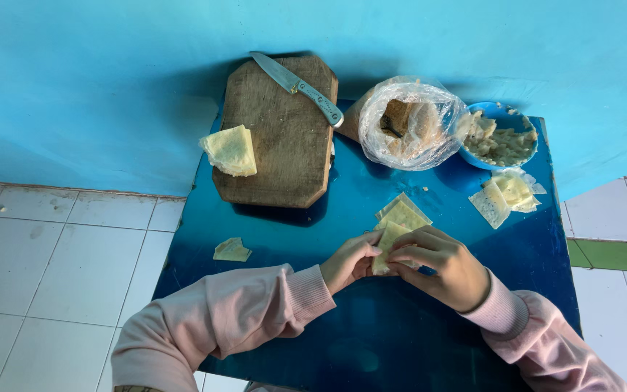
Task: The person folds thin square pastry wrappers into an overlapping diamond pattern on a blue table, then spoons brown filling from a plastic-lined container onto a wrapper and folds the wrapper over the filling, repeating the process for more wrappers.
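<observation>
While both hands pinch one pale wrapper, left hand steadies, right hand presses; spare wrappers wait just beyond the fingertips.

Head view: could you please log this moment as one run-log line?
left hand: pinching wrapper | right hand: folding same wrapper | table: blue | cutting board: knife, wrapper stack

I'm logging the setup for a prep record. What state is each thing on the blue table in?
Left hand: pinching the folded wrapper.
Right hand: pinching the same wrapper.
Folded wrapper: held, partly folded.
Knife: lying on the cutting board, unheld.
Cutting board: flat.
Plastic bag: open.
Blue bowl: filled.
</observation>
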